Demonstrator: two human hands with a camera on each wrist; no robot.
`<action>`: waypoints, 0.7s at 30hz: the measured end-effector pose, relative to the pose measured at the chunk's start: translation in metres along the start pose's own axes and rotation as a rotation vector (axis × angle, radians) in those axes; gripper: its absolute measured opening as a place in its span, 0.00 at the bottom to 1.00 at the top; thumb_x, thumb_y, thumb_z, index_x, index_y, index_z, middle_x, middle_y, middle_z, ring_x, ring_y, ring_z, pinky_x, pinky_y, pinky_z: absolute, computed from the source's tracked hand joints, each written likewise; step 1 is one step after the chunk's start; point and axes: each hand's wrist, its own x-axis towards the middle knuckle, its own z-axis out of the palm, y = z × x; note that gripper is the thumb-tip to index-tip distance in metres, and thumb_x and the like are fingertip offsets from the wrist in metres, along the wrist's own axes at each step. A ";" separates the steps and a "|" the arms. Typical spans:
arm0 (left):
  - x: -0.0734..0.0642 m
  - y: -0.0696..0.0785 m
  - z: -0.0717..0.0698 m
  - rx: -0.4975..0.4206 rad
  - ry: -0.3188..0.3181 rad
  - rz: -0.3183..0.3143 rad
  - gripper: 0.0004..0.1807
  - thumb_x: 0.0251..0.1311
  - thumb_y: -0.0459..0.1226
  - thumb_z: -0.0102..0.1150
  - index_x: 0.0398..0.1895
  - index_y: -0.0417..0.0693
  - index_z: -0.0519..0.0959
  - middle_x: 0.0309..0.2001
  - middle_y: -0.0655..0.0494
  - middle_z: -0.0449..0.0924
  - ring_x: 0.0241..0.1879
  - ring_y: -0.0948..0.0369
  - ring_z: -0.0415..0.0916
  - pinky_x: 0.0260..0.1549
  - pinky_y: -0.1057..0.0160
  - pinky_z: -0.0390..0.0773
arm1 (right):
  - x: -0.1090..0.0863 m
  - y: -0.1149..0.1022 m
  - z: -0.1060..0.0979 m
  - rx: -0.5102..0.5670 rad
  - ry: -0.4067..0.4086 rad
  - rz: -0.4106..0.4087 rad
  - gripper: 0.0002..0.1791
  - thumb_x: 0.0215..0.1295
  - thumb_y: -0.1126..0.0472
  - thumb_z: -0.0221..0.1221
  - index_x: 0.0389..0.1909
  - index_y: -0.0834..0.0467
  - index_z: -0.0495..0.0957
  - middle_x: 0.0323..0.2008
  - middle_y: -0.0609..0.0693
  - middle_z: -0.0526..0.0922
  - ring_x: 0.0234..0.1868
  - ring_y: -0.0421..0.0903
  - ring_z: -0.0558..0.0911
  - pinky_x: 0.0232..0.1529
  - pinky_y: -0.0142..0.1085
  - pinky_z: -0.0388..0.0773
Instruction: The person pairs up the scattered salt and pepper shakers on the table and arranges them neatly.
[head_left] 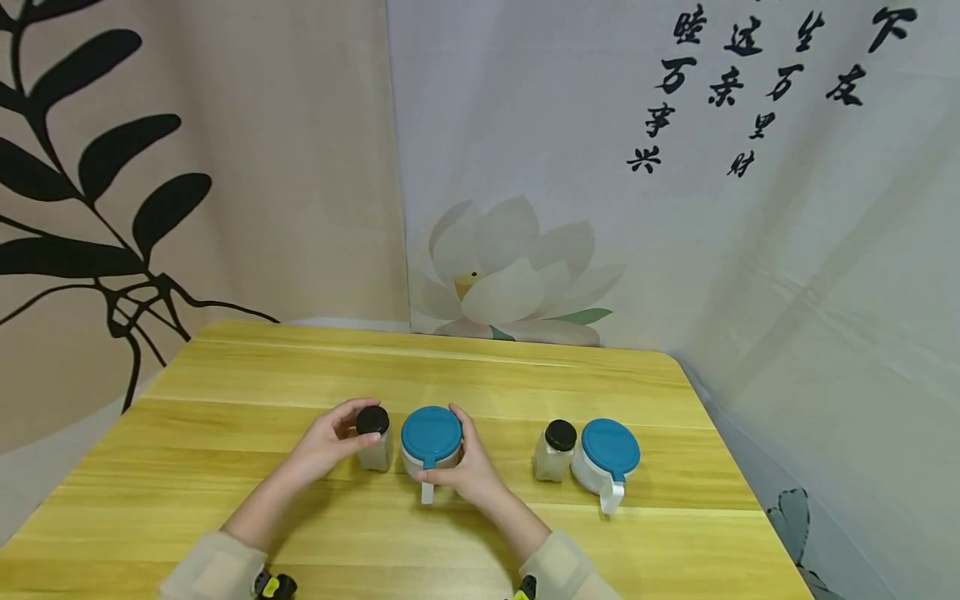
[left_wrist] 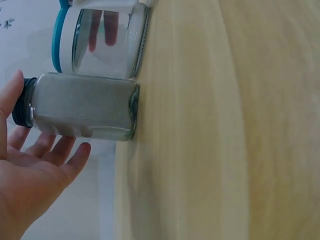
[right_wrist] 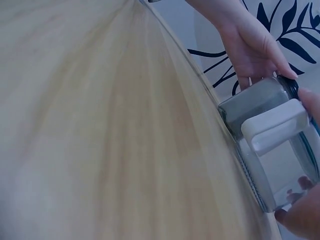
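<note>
My left hand (head_left: 330, 440) holds a small glass shaker jar (head_left: 377, 455) near its black lid (head_left: 372, 419), thumb in front and fingers behind. Grey powder fills this jar (left_wrist: 85, 105) in the left wrist view, where its base meets the tabletop. Just right of it, my right hand (head_left: 474, 468) grips a round glass seasoning pot (head_left: 431, 435) with a blue lid, thumb near its white handle (head_left: 427, 493). That pot's clear glass wall (left_wrist: 105, 45) shows fingers through it. Both containers stand upright, side by side.
To the right on the wooden table (head_left: 315, 367) stand another black-lidded shaker jar (head_left: 553, 458) and another blue-lidded pot (head_left: 611, 450), close together, its white handle toward me. Printed cloth (head_left: 517, 167) hangs behind the table.
</note>
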 end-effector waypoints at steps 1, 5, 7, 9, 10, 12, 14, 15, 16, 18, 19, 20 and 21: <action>0.000 0.001 -0.001 0.004 -0.004 0.005 0.30 0.59 0.34 0.65 0.62 0.33 0.68 0.49 0.40 0.76 0.49 0.46 0.74 0.42 0.65 0.77 | 0.000 0.001 0.000 -0.001 0.000 -0.004 0.57 0.49 0.68 0.72 0.74 0.58 0.45 0.67 0.65 0.58 0.66 0.63 0.61 0.63 0.59 0.54; 0.002 0.003 -0.003 0.019 -0.024 0.030 0.29 0.59 0.33 0.65 0.62 0.33 0.68 0.51 0.39 0.75 0.50 0.45 0.74 0.43 0.65 0.76 | 0.007 0.016 -0.001 -0.007 0.002 -0.012 0.59 0.48 0.68 0.73 0.75 0.57 0.44 0.67 0.64 0.58 0.66 0.62 0.61 0.63 0.59 0.54; 0.002 0.005 -0.004 0.024 -0.032 0.039 0.29 0.59 0.34 0.65 0.63 0.34 0.68 0.53 0.38 0.75 0.51 0.45 0.74 0.45 0.63 0.76 | 0.009 0.024 -0.001 -0.027 0.006 -0.019 0.60 0.47 0.67 0.73 0.75 0.55 0.43 0.68 0.63 0.58 0.66 0.62 0.61 0.63 0.59 0.55; 0.003 0.006 -0.004 0.033 -0.037 0.043 0.29 0.59 0.34 0.65 0.63 0.35 0.68 0.55 0.38 0.74 0.53 0.45 0.73 0.47 0.60 0.75 | 0.012 0.031 -0.001 -0.037 0.010 -0.016 0.60 0.48 0.66 0.73 0.75 0.53 0.43 0.68 0.62 0.58 0.67 0.60 0.61 0.63 0.59 0.55; 0.003 0.007 -0.004 0.035 -0.040 0.047 0.29 0.60 0.35 0.65 0.63 0.36 0.68 0.56 0.38 0.73 0.54 0.45 0.72 0.49 0.58 0.75 | 0.012 0.032 -0.001 -0.042 0.012 -0.017 0.60 0.48 0.65 0.74 0.75 0.52 0.43 0.68 0.61 0.58 0.67 0.60 0.61 0.63 0.58 0.55; 0.004 0.008 -0.005 0.042 -0.043 0.056 0.29 0.60 0.35 0.64 0.63 0.37 0.68 0.57 0.39 0.73 0.55 0.45 0.71 0.51 0.54 0.73 | 0.012 0.031 -0.002 -0.047 0.010 -0.020 0.60 0.48 0.65 0.74 0.75 0.53 0.43 0.69 0.61 0.57 0.67 0.60 0.61 0.63 0.58 0.56; 0.006 0.009 -0.005 0.047 -0.046 0.069 0.28 0.60 0.35 0.64 0.63 0.37 0.68 0.58 0.40 0.73 0.56 0.46 0.70 0.52 0.51 0.71 | 0.012 0.028 -0.002 -0.037 0.003 -0.023 0.59 0.49 0.64 0.73 0.75 0.55 0.43 0.69 0.62 0.56 0.66 0.61 0.60 0.63 0.58 0.56; 0.007 0.010 -0.005 0.049 -0.048 0.077 0.28 0.60 0.35 0.64 0.63 0.37 0.68 0.58 0.40 0.73 0.56 0.46 0.70 0.53 0.52 0.71 | 0.010 0.023 -0.003 -0.041 0.000 -0.034 0.58 0.49 0.64 0.73 0.75 0.57 0.43 0.70 0.62 0.55 0.66 0.62 0.60 0.62 0.59 0.57; 0.008 0.011 -0.005 0.050 -0.050 0.083 0.28 0.61 0.34 0.63 0.63 0.37 0.68 0.58 0.40 0.73 0.56 0.46 0.70 0.53 0.53 0.71 | 0.009 0.018 -0.003 -0.045 -0.002 -0.047 0.58 0.50 0.64 0.73 0.75 0.59 0.44 0.70 0.63 0.55 0.66 0.63 0.60 0.62 0.59 0.56; 0.009 0.012 -0.006 0.047 -0.053 0.089 0.28 0.61 0.34 0.63 0.63 0.36 0.68 0.58 0.39 0.73 0.56 0.45 0.70 0.52 0.57 0.71 | 0.006 0.008 -0.004 -0.053 -0.007 -0.069 0.56 0.51 0.64 0.72 0.74 0.63 0.44 0.70 0.64 0.53 0.67 0.63 0.58 0.63 0.59 0.56; 0.009 0.013 -0.006 0.049 -0.053 0.087 0.28 0.61 0.34 0.63 0.63 0.36 0.68 0.58 0.39 0.72 0.56 0.45 0.70 0.52 0.60 0.71 | 0.004 0.003 -0.004 -0.063 -0.007 -0.080 0.55 0.52 0.65 0.71 0.73 0.64 0.45 0.70 0.64 0.53 0.68 0.63 0.57 0.63 0.59 0.55; 0.010 0.014 -0.006 0.051 -0.056 0.085 0.28 0.61 0.34 0.63 0.63 0.37 0.68 0.58 0.39 0.72 0.56 0.45 0.70 0.52 0.61 0.71 | 0.003 -0.003 -0.004 -0.072 -0.005 -0.090 0.53 0.53 0.65 0.71 0.73 0.65 0.45 0.70 0.64 0.53 0.68 0.63 0.56 0.64 0.59 0.54; 0.010 0.015 -0.006 0.051 -0.059 0.080 0.28 0.61 0.34 0.63 0.63 0.37 0.68 0.58 0.39 0.72 0.56 0.45 0.70 0.51 0.62 0.71 | 0.001 -0.008 -0.005 -0.081 -0.001 -0.098 0.52 0.54 0.65 0.70 0.73 0.65 0.46 0.70 0.64 0.54 0.69 0.62 0.55 0.65 0.58 0.53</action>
